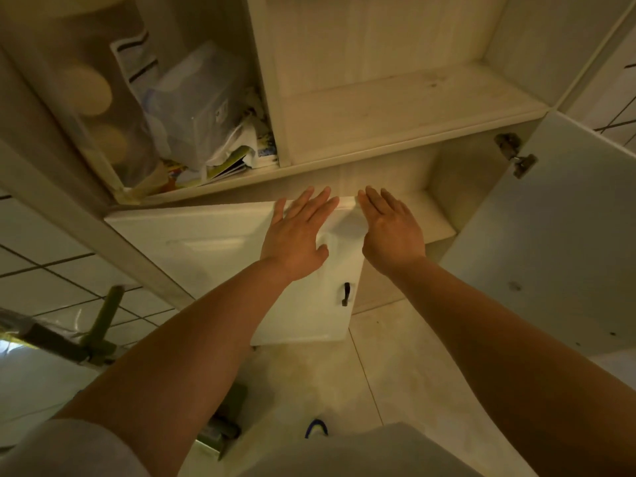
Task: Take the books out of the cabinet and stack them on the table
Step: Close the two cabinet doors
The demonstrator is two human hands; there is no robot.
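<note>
- Fingers point(311, 204) on both hands are straight and spread a bit, holding nothing
- left hand point(296, 235) lies flat over the top corner of the shut white door point(213, 249), whether it's actually pressing or just hovering I can't tell
- right hand point(392, 232) is just beside it, palm turned inward, reaching toward the open lower compartment point(432, 218) behind the swung-out door point(557, 235)
- books: the only book-like stuff I can spot is way over on the left, in the upper-left compartment point(86, 139), some colourful magazines or booklets point(234, 166) jammed under a clear plastic box point(196, 108) and a bag. Too crumpled to be sure they're the books
- tip for this step, I'd guess: what shows of the lower shelf looks bare, so don't waste time groping in there. Use the black handle point(346, 294) to open the shut door, or go up-left and lift the box off first so the pile doesn't slide out
- support the stack from underneath with one hand and steady it with the other
- counts: 2 hands, 2 lower doors (1 shut, 1 open), 1 handle, 1 hinge point(514, 154) visible, 3 open compartments, 1 plastic box, printed pieces maybe 3 or 4, can't count for sure
</note>
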